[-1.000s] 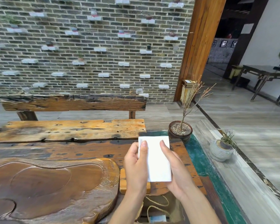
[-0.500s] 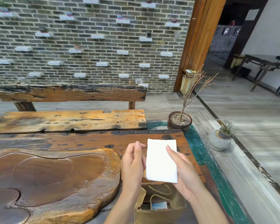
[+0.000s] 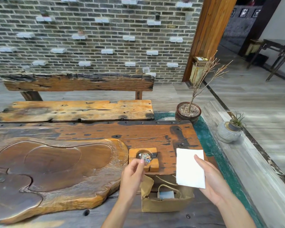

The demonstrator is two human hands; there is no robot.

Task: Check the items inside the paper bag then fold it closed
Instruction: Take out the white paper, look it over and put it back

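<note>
Brick wall (image 3: 89, 38) w/ small white ledges fills the back; wooden seat (image 3: 76, 111) in front of it. Dark wood bench (image 3: 105, 134) carries a big carved tea tray (image 3: 53, 168) on the left, a small orange wood block (image 3: 144, 159) w/ a shiny speckled thing in its dish beside it. Potted bare twig (image 3: 187, 112) at the bench's far right corner, small grey pot (image 3: 229, 132) on the floor ledge further right.

Brown paper bag (image 3: 166, 196) stands open at the near edge, betw. both forearms; something pale blue inside, rope handles slack. Nothing blocks its mouth.

Right hand (image 3: 215, 183) grips a white sheet (image 3: 190, 168) by its right edge, thumb on top, above the bag's right side. Left hand (image 3: 132, 176) loosely curled, holding nothing, over the bag's left flap.

Vs. earlier: both hands held the sheet; now left has let go, sheet has shifted right.
</note>
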